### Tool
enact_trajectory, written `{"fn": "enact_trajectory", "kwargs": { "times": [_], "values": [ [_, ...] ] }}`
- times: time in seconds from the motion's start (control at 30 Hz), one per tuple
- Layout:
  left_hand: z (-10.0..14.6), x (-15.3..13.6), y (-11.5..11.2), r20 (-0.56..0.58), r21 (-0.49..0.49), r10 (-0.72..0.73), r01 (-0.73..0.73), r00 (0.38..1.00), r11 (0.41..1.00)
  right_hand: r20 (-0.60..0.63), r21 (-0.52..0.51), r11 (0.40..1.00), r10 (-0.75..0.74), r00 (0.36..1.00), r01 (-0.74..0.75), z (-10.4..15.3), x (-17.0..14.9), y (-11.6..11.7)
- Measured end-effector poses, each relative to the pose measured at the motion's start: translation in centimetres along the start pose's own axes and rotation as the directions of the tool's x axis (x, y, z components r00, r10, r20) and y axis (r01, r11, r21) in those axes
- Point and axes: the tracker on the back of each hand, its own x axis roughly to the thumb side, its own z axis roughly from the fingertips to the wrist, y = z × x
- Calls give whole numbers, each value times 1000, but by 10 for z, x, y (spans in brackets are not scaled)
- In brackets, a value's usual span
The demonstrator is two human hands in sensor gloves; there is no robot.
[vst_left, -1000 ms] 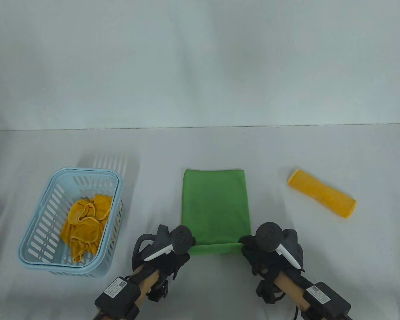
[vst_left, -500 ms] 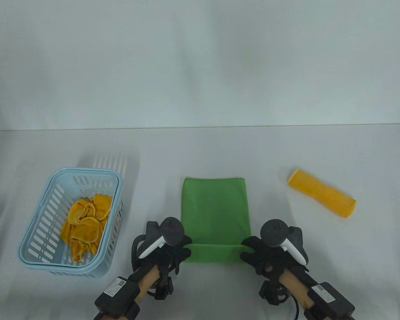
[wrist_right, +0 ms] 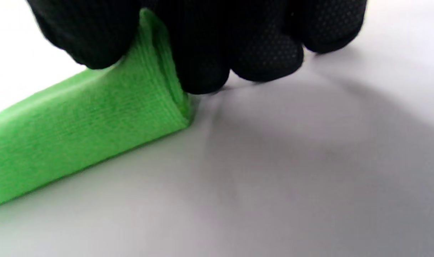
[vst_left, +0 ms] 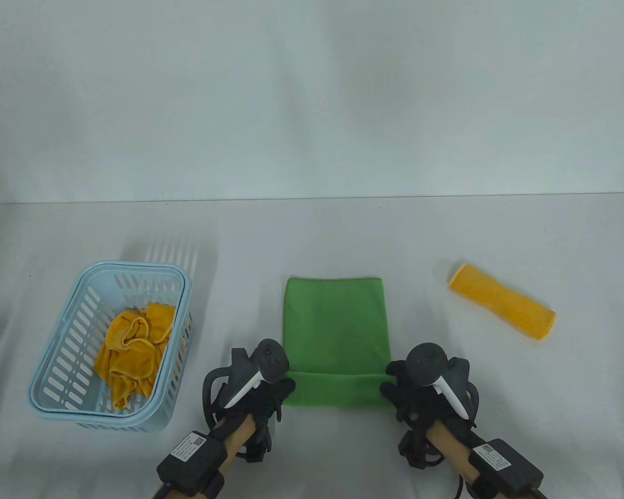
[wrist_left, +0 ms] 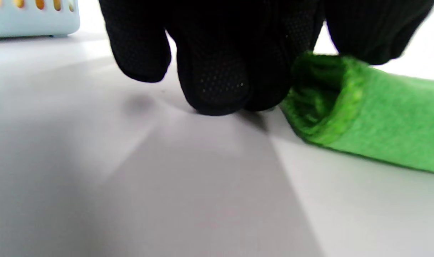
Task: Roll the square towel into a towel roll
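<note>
A pale grey table [vst_left: 312,239] is stretching back to a plain light wall [vst_left: 312,93]. At the left a light blue slotted basket [vst_left: 73,358] is sitting with a crumpled yellow cloth [vst_left: 132,348] lying inside it, and well off to the right a rolled yellow towel [vst_left: 502,301] is lying at a slant. The green towel [vst_left: 335,322] is lying flat in the middle, its near edge turned over into a short roll [vst_left: 338,390] just in front of the person. The left hand [vst_left: 262,397] is pinching the roll's left end, thumb over, fingers [wrist_left: 213,82] touching the table. The right hand [vst_left: 413,395] is gripping the right end likewise, fingers [wrist_right: 202,60] curling round it.
</note>
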Motion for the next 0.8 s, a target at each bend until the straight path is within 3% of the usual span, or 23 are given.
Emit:
{"fn": "enact_trajectory", "kwargs": {
  "times": [0.23, 0.5, 0.57, 0.67, 0.8],
  "values": [
    [1, -3, 6, 1, 33, -4, 4, 1000, 999, -29, -25, 998, -51, 998, 50, 2, -2, -10],
    [17, 15, 20, 98, 156, -107, 91, 989, 984, 95, -90, 996, -6, 995, 15, 18, 15, -19],
    [21, 22, 20, 142, 167, -139, 115, 980, 979, 146, -86, 996, 24, 989, -12, 23, 22, -17],
    [25, 37, 12, 304, 98, -216, 195, 928, 976, 254, -20, 996, 86, 963, -84, 27, 33, -5],
    [26, 45, -3, 317, 89, -311, 299, 896, 950, 264, -14, 964, 260, 929, -266, 28, 38, 10]
  ]
}}
